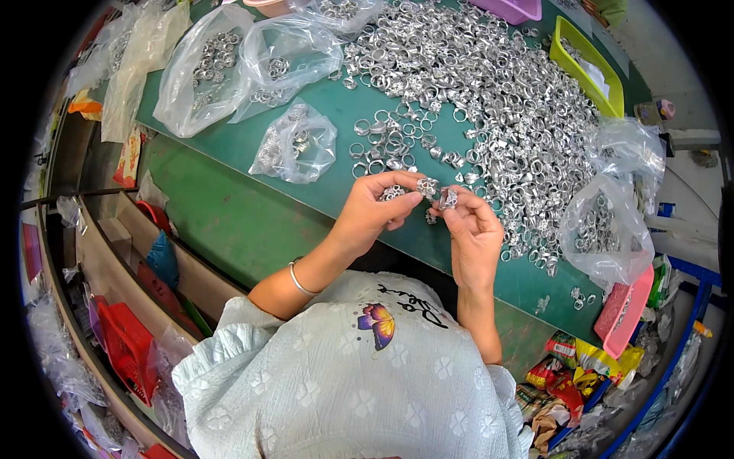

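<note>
Near the front edge of a green table, my two hands meet over silver rings. My left hand pinches an openwork ring between thumb and forefinger, and more rings sit in its curled fingers. Between the thumb and fingers of my right hand is another patterned silver ring, close to the left hand's ring. Just beyond my hands lies a small group of loose rings, and behind it spreads a large heap of rings.
Clear bags of rings lie at left and another bag at right. A yellow-green basket and a pink tray stand along the right edge. At left is a shelf with a red basket.
</note>
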A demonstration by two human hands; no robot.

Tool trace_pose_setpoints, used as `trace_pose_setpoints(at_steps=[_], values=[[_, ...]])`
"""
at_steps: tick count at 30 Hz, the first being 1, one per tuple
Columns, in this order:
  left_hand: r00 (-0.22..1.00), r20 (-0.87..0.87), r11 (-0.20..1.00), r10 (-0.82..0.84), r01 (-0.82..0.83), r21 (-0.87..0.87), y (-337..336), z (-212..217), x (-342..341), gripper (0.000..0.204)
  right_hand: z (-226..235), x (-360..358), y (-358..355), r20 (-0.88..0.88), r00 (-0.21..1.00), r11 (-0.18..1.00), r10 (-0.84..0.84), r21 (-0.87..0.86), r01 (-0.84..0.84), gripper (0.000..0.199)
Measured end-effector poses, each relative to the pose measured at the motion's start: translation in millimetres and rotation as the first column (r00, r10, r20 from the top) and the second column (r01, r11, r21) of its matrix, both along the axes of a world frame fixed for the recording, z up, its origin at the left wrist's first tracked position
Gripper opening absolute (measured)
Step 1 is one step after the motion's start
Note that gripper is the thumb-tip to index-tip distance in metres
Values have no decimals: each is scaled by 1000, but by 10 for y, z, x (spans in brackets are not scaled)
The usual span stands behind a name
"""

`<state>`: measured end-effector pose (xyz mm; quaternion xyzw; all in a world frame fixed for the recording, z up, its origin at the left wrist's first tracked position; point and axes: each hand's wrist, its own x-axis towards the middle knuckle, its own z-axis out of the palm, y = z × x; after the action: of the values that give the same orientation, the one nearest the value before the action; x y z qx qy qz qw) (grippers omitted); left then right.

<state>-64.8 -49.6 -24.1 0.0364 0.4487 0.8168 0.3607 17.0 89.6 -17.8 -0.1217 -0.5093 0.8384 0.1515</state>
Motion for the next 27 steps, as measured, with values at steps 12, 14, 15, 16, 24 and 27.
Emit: trace_pose_setpoints(at_steps=[12, 14, 15, 16, 24, 27], values=[[992, -97, 996, -80, 84, 40, -83, -171, 37, 38, -39, -10, 70, 37, 990, 923, 135, -368, -112, 32], [997, -32, 991, -68, 71, 117, -51, -67, 42, 40, -100, -9, 88, -4, 987, 902, 159, -405, -147, 32], [998, 2, 986, -64, 63, 156, -40, -26, 45, 42, -124, 3, 99, 71, 987, 954, 146, -273, -122, 31], [996, 41, 980, -82, 73, 186, -43, -17, 47, 39, -143, 18, 111, 143, 982, 985, 124, -135, -105, 30], [870, 412, 896, -271, 72, 437, -206, -287, 114, 27, -213, -237, 273, 134, 968, -60, -211, 987, -150, 17], [737, 577, 837, -352, -29, 547, -253, -364, 151, 24, -220, -479, 324, 26, 983, 77, -184, 997, -12, 16]])
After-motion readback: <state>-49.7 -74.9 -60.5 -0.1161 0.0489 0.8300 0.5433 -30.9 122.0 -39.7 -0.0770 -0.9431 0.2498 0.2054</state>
